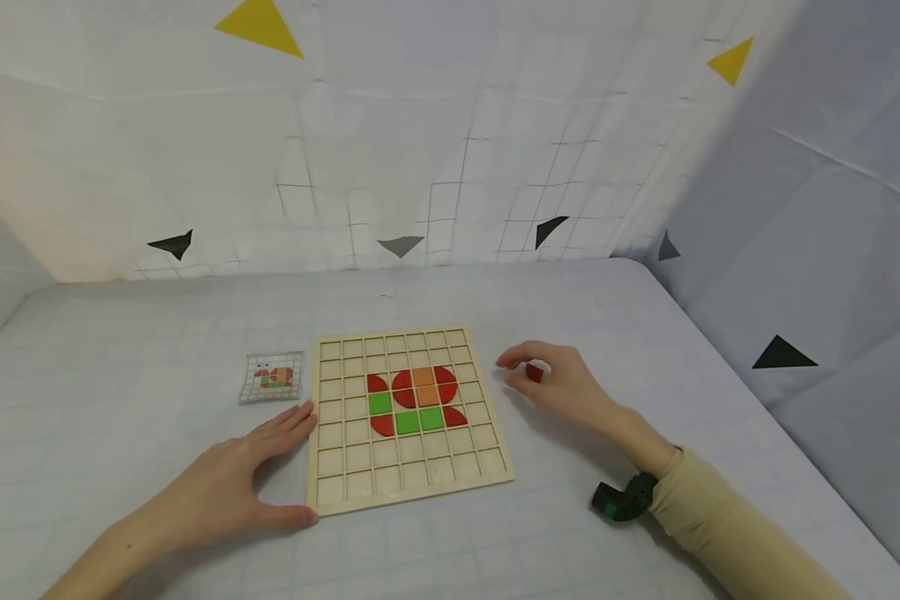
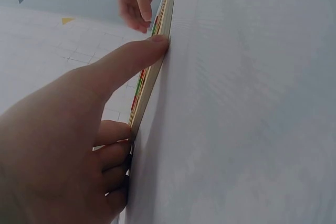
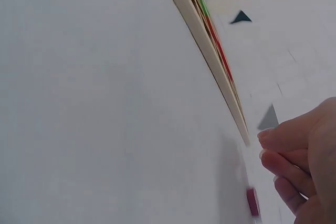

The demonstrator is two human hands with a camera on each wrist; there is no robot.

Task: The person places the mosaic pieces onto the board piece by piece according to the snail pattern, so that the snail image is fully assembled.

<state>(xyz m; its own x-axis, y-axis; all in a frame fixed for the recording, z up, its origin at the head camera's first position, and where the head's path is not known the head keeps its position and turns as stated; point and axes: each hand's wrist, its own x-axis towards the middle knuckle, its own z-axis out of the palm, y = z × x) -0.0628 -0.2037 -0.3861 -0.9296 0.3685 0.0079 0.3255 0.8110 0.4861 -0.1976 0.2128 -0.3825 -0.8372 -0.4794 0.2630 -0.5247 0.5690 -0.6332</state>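
Observation:
A wooden grid board (image 1: 408, 479) lies on the table, with red curved pieces (image 1: 403, 390), green squares (image 1: 407, 422) and orange squares (image 1: 424, 385) set in its cells. My left hand (image 1: 232, 475) rests at the board's left edge, thumb at the near corner and fingertips farther up, spread wide. To the right of the board is my right hand (image 1: 562, 379), fingers loosely bent, thumb and index apart with nothing seen between their tips. Through that gap shows a loose red piece (image 1: 534, 372); in the right wrist view this red piece (image 3: 252, 202) lies on the table below the fingers.
Left of the board lies a small card (image 1: 272, 377) with a gridded picture in red, green and orange. A black strap-like device (image 1: 622, 498) sits at the right wrist, by a tan sleeve (image 1: 727, 525). White cloth walls (image 1: 390, 133) stand behind and at the sides.

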